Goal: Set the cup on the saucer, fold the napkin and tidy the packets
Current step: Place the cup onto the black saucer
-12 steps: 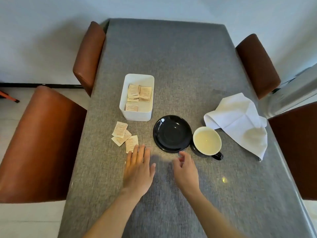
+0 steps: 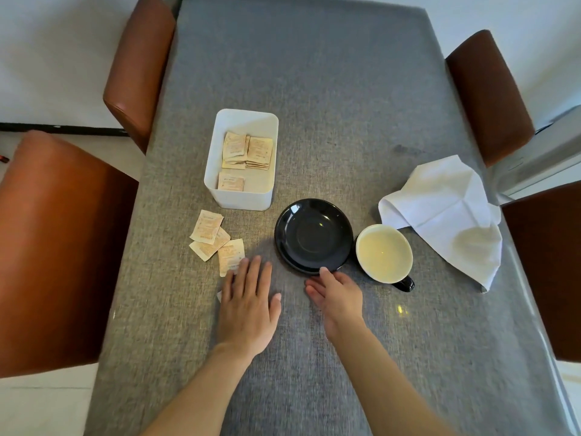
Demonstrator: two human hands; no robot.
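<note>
Grey woven cloth covers the long table (image 2: pixel 314 89), with brown padded chairs (image 2: pixel 56 247) on both sides and pale walls beyond. Near the middle, a black saucer (image 2: pixel 312 236) sits bare, the cup (image 2: pixel 385 253) just beside it on its right, and a crumpled white napkin (image 2: pixel 446 212) further right. A white box (image 2: pixel 240 158) holds packets; three loose packets (image 2: pixel 215 239) lie in front of it. The left hand (image 2: pixel 248 306) lies flat, fingers spread, overlapping one packet. The right hand (image 2: pixel 336 297), open and holding nothing, touches the saucer's near rim
</note>
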